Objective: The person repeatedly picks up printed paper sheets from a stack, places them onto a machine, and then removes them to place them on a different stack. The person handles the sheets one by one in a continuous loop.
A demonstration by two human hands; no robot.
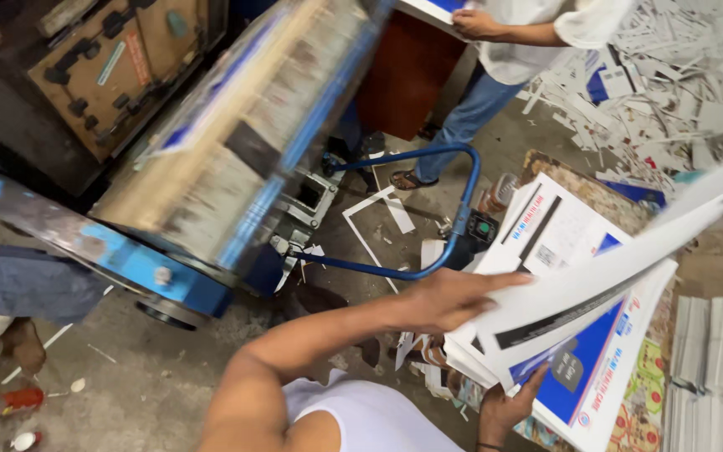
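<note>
I see my left hand (453, 297) laid flat, fingers stretched out, on top of the printed sheets (579, 293), pressing the upper white one. My right hand (508, 406) comes up from below, fingers curled on the lower edge of the same sheets, gripping them. The sheets are white with blue and black panels, fanned out and blurred at the far end. Under the sheets sits a stack (621, 393) of more printed card. Left of the sheets stands a blue trolley handle (428, 209) on the floor (144, 377), and further left a blurred machine (211, 142). Beyond the sheets another person (495, 59) stands beside a scrap pile (671, 75). Right of the sheets lie grey bundles (713, 368).
</note>
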